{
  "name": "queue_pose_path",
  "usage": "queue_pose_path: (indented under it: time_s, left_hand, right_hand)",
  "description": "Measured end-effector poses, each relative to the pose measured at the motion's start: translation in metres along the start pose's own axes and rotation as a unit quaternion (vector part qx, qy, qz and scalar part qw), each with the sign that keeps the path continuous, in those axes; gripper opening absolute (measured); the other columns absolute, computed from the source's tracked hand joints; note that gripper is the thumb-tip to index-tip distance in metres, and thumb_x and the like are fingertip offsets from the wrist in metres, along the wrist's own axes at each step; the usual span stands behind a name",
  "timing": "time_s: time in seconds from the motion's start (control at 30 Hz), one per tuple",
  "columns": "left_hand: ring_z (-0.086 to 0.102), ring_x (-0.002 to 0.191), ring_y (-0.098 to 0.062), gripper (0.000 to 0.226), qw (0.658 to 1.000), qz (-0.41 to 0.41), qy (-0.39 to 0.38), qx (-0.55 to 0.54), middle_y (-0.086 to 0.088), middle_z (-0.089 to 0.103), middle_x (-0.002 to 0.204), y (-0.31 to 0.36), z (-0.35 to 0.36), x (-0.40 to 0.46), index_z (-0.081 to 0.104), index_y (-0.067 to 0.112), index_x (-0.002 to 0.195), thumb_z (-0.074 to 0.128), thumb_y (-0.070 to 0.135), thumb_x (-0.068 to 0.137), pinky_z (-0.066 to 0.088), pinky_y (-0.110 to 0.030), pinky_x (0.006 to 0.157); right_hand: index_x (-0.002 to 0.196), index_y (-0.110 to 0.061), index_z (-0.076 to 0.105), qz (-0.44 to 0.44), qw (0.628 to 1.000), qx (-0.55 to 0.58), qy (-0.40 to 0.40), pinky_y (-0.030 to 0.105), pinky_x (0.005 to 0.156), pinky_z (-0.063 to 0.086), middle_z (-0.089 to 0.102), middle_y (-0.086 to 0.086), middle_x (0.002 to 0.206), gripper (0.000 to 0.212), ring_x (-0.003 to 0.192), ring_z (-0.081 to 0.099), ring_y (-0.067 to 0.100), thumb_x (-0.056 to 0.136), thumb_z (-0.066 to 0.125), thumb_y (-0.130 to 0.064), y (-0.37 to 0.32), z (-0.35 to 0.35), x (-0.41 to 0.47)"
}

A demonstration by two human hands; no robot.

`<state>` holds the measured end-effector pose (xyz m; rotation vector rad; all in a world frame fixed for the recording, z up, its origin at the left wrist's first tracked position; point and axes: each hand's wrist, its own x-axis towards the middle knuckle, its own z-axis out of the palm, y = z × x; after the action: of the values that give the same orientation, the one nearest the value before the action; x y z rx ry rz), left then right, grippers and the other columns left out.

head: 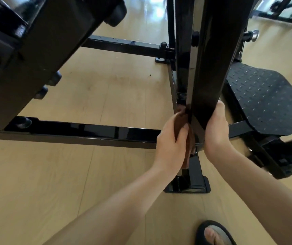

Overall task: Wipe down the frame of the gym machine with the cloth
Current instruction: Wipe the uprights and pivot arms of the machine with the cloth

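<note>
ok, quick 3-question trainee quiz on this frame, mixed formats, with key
1. True or false: the brown cloth is in the right hand.
2. Multiple choice: the hands are working on A) the textured footplate B) the black upright post C) the floor bar.
3. Fill in: at the bottom edge of the view, a foot wears a black ____.

Key: 1 false, the left hand holds it; 2 B; 3 sandal.
</note>
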<state>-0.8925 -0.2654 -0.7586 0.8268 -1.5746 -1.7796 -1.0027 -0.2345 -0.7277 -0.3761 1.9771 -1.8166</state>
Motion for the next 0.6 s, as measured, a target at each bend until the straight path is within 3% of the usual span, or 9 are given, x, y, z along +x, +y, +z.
queue_pose_path:
  time_s: [0.1, 0.23, 0.3, 0.37, 0.43, 0.5, 0.53, 0.6]
  left_hand:
    - [0.064, 0.110, -0.004, 0.035, 0.992, 0.110, 0.047, 0.044, 0.016, 0.064, 0.118, 0.042, -0.008, 0.010, 0.049, 0.035, 0.139, 0.047, 0.044, 0.105, 0.058, -0.030, 0.095]
    - [0.063, 0.108, 0.000, 0.040, 0.969, 0.214, 0.110, 0.054, 0.015, 0.065, 0.116, 0.068, -0.010, 0.015, 0.050, 0.031, 0.139, 0.044, 0.047, 0.103, 0.052, -0.017, 0.093]
    - [0.059, 0.111, 0.006, 0.034, 0.972, 0.203, 0.084, 0.085, 0.017, 0.061, 0.120, 0.050, -0.007, 0.007, 0.049, 0.029, 0.140, 0.048, 0.035, 0.106, 0.047, -0.009, 0.093]
    - [0.063, 0.108, -0.001, 0.032, 0.982, 0.153, 0.015, 0.108, 0.011, 0.062, 0.121, 0.018, -0.010, -0.001, 0.050, 0.026, 0.139, 0.050, 0.026, 0.107, 0.053, -0.016, 0.091]
    - [0.065, 0.108, -0.008, 0.039, 0.981, 0.114, -0.068, 0.145, 0.004, 0.061, 0.128, -0.013, -0.018, -0.010, 0.050, 0.021, 0.145, 0.053, 0.019, 0.105, 0.056, -0.024, 0.092]
    - [0.059, 0.117, -0.001, 0.046, 0.964, 0.130, -0.125, 0.197, 0.005, 0.054, 0.142, -0.028, -0.028, -0.017, 0.047, 0.022, 0.150, 0.055, 0.017, 0.104, 0.049, -0.015, 0.098]
    - [0.058, 0.116, 0.001, 0.047, 0.959, 0.140, -0.140, 0.202, 0.007, 0.053, 0.142, -0.028, -0.033, -0.016, 0.046, 0.024, 0.150, 0.055, 0.018, 0.104, 0.048, -0.011, 0.097]
    - [0.064, 0.107, -0.004, 0.045, 0.956, 0.160, -0.138, 0.201, 0.005, 0.059, 0.134, -0.017, -0.045, -0.006, 0.045, 0.028, 0.147, 0.054, 0.020, 0.104, 0.055, -0.018, 0.090]
  right_hand:
    - [0.081, -0.043, 0.068, 0.012, 1.000, 0.002, -0.001, 0.018, 0.058, 0.051, 0.068, -0.026, 0.062, 0.042, 0.059, 0.062, -0.015, 0.106, 0.034, -0.047, 0.000, -0.001, 0.001]
    - [0.094, -0.033, 0.064, 0.018, 1.000, 0.012, 0.004, 0.025, 0.070, 0.042, 0.071, -0.022, 0.067, 0.037, 0.062, 0.065, -0.012, 0.106, 0.033, -0.049, -0.001, 0.001, 0.000]
    - [0.093, -0.035, 0.062, 0.022, 1.000, 0.012, 0.006, 0.020, 0.062, 0.048, 0.069, -0.026, 0.063, 0.036, 0.060, 0.063, -0.015, 0.107, 0.031, -0.048, -0.002, 0.003, -0.001]
    - [0.092, -0.036, 0.061, 0.023, 1.000, 0.007, 0.010, 0.013, 0.055, 0.048, 0.067, -0.028, 0.060, 0.036, 0.058, 0.060, -0.017, 0.107, 0.031, -0.049, -0.004, 0.005, -0.003]
    - [0.094, -0.035, 0.062, 0.030, 0.999, 0.013, 0.018, 0.021, 0.064, 0.045, 0.068, -0.026, 0.062, 0.037, 0.059, 0.062, -0.014, 0.105, 0.032, -0.052, -0.005, 0.006, -0.005]
    - [0.097, -0.032, 0.062, 0.031, 0.999, 0.005, 0.025, 0.026, 0.067, 0.042, 0.068, -0.023, 0.062, 0.037, 0.058, 0.063, -0.011, 0.103, 0.033, -0.054, -0.006, 0.008, -0.008]
    - [0.097, -0.032, 0.061, 0.030, 0.999, 0.001, 0.024, 0.026, 0.067, 0.041, 0.068, -0.023, 0.061, 0.036, 0.058, 0.063, -0.011, 0.103, 0.033, -0.054, -0.008, 0.008, -0.009]
    - [0.094, -0.036, 0.060, 0.021, 0.999, -0.010, 0.023, 0.024, 0.069, 0.038, 0.068, -0.023, 0.063, 0.035, 0.066, 0.064, -0.010, 0.105, 0.032, -0.052, -0.011, 0.008, -0.013]
